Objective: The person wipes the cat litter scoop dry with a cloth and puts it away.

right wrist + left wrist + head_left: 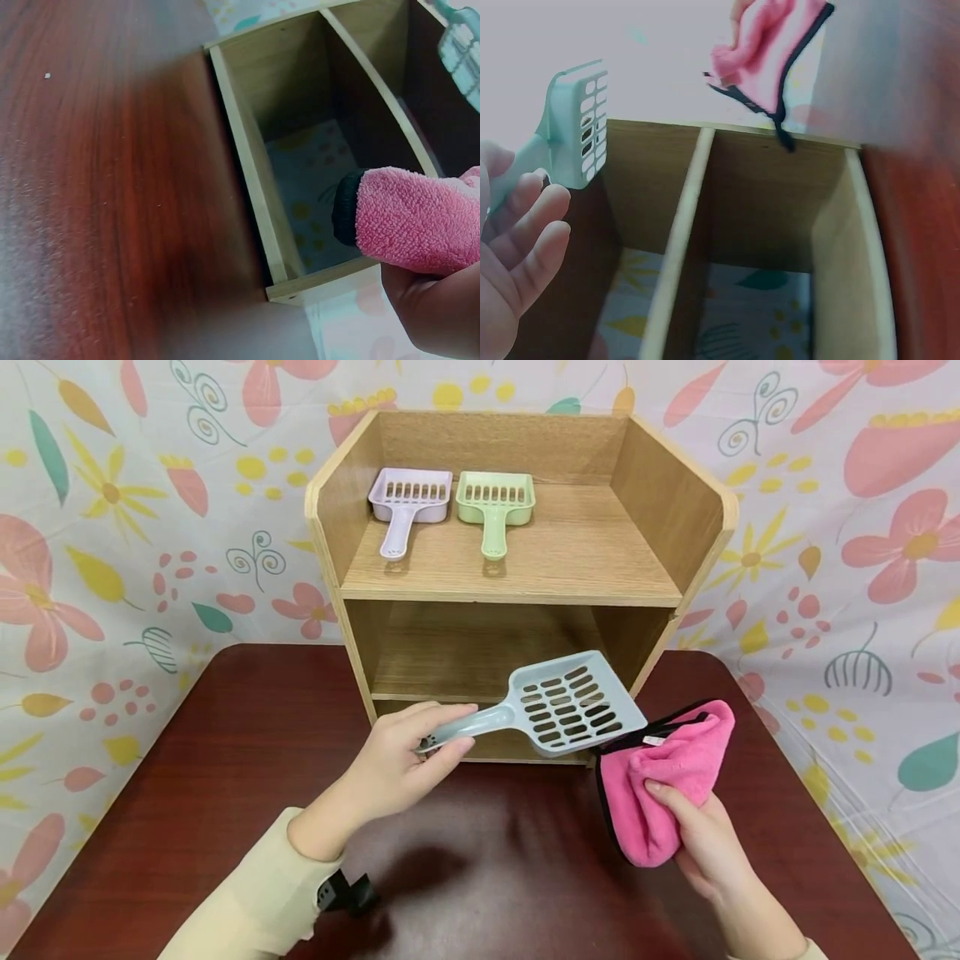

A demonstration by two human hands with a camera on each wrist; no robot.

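Observation:
A pale blue slotted litter scoop [573, 703] is held by its handle in my left hand [393, 768], thumb and fingers pinching the handle's end. Its slotted head points right, in front of the shelf. In the left wrist view the scoop [585, 127] stands at the left beside my left hand [521, 247]. My right hand [705, 839] grips a bunched pink cloth [660, 793] with a black border, just right of the scoop's head. The right wrist view shows the cloth [424, 221] folded over my right hand [442, 307].
A wooden shelf unit [510, 593] stands on the dark red table [247, 760]. On its top board lie a lilac scoop [402, 514] and a green scoop [495, 514], handles toward me. Behind hangs a flower-patterned sheet [180, 527]. A black device [345, 893] sits by my left sleeve.

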